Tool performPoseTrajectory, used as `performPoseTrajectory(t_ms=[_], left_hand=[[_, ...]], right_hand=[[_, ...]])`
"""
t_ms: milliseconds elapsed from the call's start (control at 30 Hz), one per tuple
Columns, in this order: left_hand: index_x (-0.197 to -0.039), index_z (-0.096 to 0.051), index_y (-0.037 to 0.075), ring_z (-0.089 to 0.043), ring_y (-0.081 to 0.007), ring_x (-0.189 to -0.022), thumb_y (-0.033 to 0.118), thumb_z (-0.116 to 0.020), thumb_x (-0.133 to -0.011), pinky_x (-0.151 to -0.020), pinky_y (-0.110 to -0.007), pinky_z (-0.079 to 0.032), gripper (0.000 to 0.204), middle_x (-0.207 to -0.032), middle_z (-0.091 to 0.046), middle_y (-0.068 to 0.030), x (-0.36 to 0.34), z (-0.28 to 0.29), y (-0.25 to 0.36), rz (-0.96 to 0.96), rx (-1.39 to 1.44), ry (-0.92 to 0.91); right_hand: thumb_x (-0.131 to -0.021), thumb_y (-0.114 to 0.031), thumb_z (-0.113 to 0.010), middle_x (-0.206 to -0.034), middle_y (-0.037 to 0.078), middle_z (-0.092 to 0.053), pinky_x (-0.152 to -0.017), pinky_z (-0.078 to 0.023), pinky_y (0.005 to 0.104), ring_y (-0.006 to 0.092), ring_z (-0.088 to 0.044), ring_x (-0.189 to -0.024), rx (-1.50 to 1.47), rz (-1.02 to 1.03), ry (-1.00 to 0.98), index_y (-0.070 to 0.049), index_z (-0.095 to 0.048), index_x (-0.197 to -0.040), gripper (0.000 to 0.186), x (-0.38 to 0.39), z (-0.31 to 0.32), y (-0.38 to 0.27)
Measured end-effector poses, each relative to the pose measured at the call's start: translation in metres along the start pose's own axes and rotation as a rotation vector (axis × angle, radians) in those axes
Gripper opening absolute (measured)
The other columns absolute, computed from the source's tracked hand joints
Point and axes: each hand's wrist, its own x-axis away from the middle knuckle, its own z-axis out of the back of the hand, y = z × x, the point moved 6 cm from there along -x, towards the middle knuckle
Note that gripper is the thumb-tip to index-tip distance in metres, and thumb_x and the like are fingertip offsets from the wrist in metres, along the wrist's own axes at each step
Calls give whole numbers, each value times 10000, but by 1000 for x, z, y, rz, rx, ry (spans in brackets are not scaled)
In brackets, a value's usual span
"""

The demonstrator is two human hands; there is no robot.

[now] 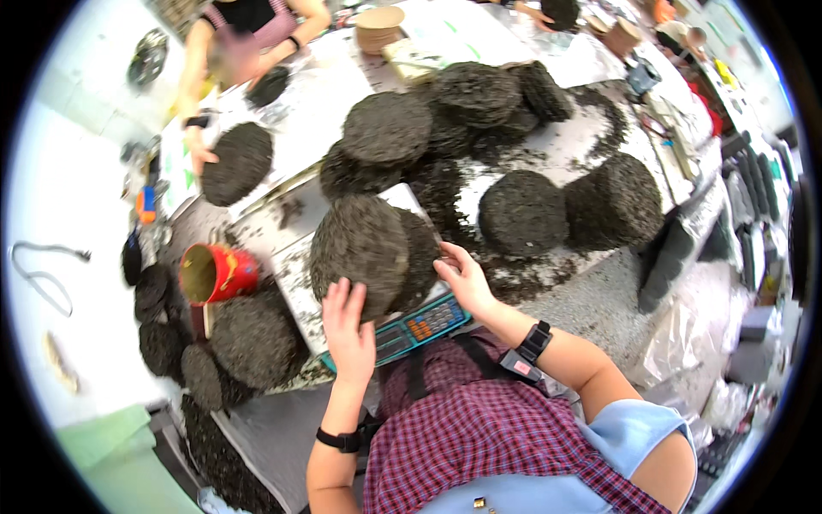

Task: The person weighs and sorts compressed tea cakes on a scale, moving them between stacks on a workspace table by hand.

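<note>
Where the red tub (235,272) stands: left of the scale (435,319), with a dark round slab (257,341) just in front; best left alone.
Left hand (348,330): wide, fingers extended over the near edge of the larger slab; no pinch seen.
Larger slab (358,248): over the pale pan (301,295), overlapping a second slab; blurred, so cannot tell whether resting or raised. My judgement: support it broadly, since a pinched rim would likely shed crumbs.
Second slab (419,257): partly hidden, to the right. Advisable: shift one slab at a time, keeping faces level.
Scale: teal front, below both slabs. Advisable: centre the load; hands off before trusting any reading.
Right hand (464,278): narrow, fingers bent at the second slab's right edge; cannot tell whether gripping.
Far slab (524,212): right of that hand, beside loose crumbs (531,276).
</note>
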Motion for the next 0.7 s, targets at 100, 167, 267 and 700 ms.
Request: performPoseTrajectory(t_ms=[100,167,267,700], left_hand=[[-1357,-462,118,-265,-340,-1382,195,-676,-800,-1139,-535,-109,601,-1465,-348,-144,25,-49,11,-21,39,-301],[-1335,-475,91,-281,-344,-1372,172,-662,-809,-1138,-536,-124,564,-1448,-370,-136,30,-42,13,-20,77,-227],[-1302,-493,47,-379,-342,-1311,80,-610,-835,-1101,-460,-266,482,-1370,-454,-150,23,-34,15,23,181,-159],[-1389,-346,64,-417,-264,-1295,211,-590,-923,-1084,-427,-335,546,-1325,-492,-150,-71,-218,128,1073,2002,-756]], right_hand=[[-846,-132,-661,-1238,138,-492,-926,-447,364,266,-499,-1140,710,282,85,-40,-471,-1297,497,13,66,-42],[-757,-107,-686,-1250,168,-476,-1019,-376,441,366,-441,-1180,1017,407,191,-36,-447,-1312,608,17,120,-36],[-707,-71,-659,-1369,156,-439,-1087,-331,430,343,-362,-1315,1448,442,260,-14,-437,-1319,653,18,169,-31],[-673,22,-584,-1283,142,-555,-1030,-418,436,294,-545,-1180,1250,817,129,-13,-555,-1205,534,20,174,-112]])
